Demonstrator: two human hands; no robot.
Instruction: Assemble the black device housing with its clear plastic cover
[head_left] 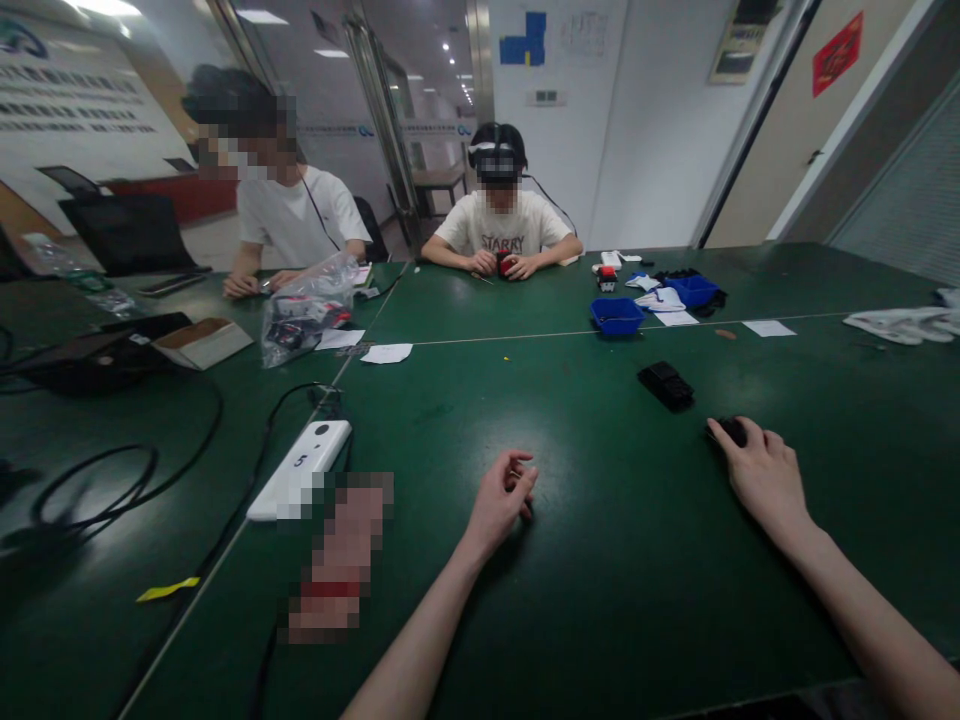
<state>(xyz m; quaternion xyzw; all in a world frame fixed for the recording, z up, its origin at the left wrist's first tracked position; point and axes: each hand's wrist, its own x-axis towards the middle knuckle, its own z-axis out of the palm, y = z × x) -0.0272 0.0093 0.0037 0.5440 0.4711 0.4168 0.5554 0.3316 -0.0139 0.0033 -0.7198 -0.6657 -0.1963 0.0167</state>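
Over the middle of the green table (600, 600), my left hand (504, 497) holds nothing, its fingers loosely curved and apart. My right hand (765, 480), farther right, has its fingers closed round a small black object (731, 431), which they partly cover. A black ribbed block (666, 386) lies just beyond and to the left of my right hand, not touching it.
Left are a white device (304, 470), a blurred-out item (349, 550), cables and a yellow strip (169, 589). Farther back are a plastic bag (307, 310), blue trays (617, 316) and white gloves (904, 324). Two people (501, 225) sit across the table, one handling a red and black object.
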